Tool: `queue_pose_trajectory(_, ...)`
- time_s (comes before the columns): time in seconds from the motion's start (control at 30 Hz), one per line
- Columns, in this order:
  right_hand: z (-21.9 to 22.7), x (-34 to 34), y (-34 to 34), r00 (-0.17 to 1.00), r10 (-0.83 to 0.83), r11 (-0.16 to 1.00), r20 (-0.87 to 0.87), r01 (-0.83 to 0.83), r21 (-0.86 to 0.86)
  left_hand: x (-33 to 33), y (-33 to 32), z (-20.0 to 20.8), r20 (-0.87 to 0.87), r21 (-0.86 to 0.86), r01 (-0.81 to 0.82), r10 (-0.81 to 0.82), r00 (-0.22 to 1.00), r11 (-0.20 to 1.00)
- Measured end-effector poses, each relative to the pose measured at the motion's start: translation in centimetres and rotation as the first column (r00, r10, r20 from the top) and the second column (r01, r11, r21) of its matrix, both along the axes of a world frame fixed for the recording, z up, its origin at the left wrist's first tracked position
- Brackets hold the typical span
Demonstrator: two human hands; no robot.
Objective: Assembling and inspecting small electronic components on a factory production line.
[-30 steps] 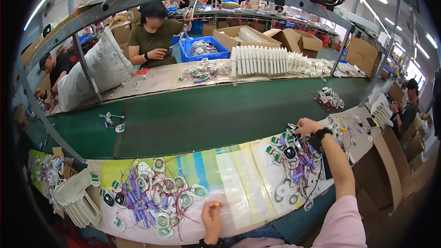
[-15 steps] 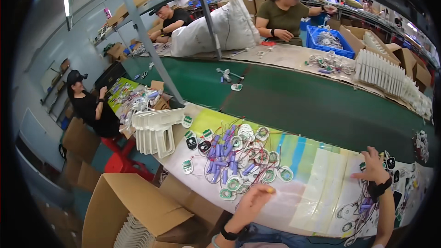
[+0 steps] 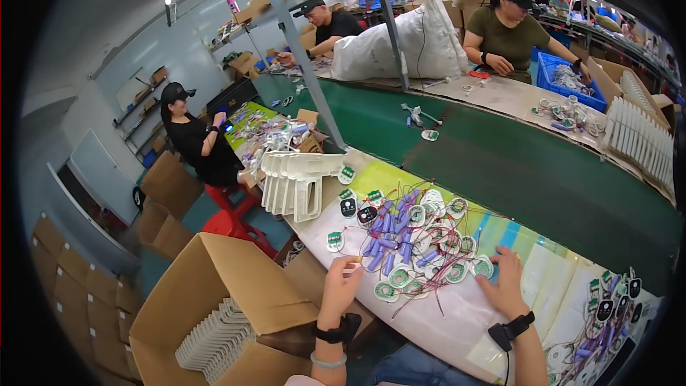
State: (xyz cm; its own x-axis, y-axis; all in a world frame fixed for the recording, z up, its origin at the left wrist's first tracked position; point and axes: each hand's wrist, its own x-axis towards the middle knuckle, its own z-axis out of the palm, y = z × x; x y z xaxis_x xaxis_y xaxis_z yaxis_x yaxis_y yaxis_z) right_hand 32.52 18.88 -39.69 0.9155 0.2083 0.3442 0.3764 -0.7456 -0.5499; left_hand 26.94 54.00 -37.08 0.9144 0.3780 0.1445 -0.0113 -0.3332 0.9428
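Note:
A heap of purple cylindrical battery cells [image 3: 389, 232], thin dark red wires and round white parts with green circuit boards [image 3: 401, 276] lies on the near table. My left hand [image 3: 341, 287] is at the heap's left front edge, fingers loosely bent and apart, with a bit of yellow at a fingertip. At the right edge, my right hand [image 3: 506, 284] has its fingers spread, thumb and fingers around a round green-ringed part [image 3: 482, 266]; whether it touches the part is hard to tell. No lifted object shows in either hand.
White plastic frames [image 3: 296, 182] stand stacked left of the heap. An open carton [image 3: 236, 271] with more white frames stands lower left. Another heap of wired parts [image 3: 604, 314] lies at right. Beyond runs a green conveyor belt [image 3: 500, 150]; co-workers sit across it and at far left.
The view has swung, shifting the scene rightward. My right hand has come from the right-hand parts to the central heap's right edge. My left hand has moved to the heap's left side.

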Motion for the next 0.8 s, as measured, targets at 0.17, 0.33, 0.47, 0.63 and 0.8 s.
queue_pose_trajectory(0.17, -2.9, 0.5, -2.1, 0.991, 0.071, 0.755, -0.117, 0.024, 0.655, 1.9, -2.9, -1.2, 0.005, 0.353, 0.078, -0.085, 0.996, 0.932)
queue_pose_trajectory(0.33, -1.8, 0.9, -3.4, 0.968, 0.006, 0.25, -0.251, 0.242, 0.937, 4.6, -6.6, -0.2, -0.02, 0.402, 0.197, -0.207, 0.978, 0.894)
queue_pose_trajectory(0.47, -2.2, 1.3, -4.6, 0.967, 0.062, -0.293, -0.248, 0.255, 0.921, 6.8, -7.4, -0.5, -0.019, 0.67, 0.146, -0.18, 0.984, 0.728)
queue_pose_trajectory(0.63, -1.6, 0.9, -6.5, 0.95, -0.03, -0.318, -0.31, 0.285, 0.904, 8.7, -7.1, 3.1, -0.159, 0.685, 0.226, -0.161, 0.974, 0.693)
queue_pose_trajectory(0.8, -1.2, 1.1, -8.0, 0.854, -0.503, 0.279, -0.136, 0.309, 0.909, 8.9, -7.3, 7.9, 0.108, 0.285, 0.164, -0.201, 0.974, 0.944)
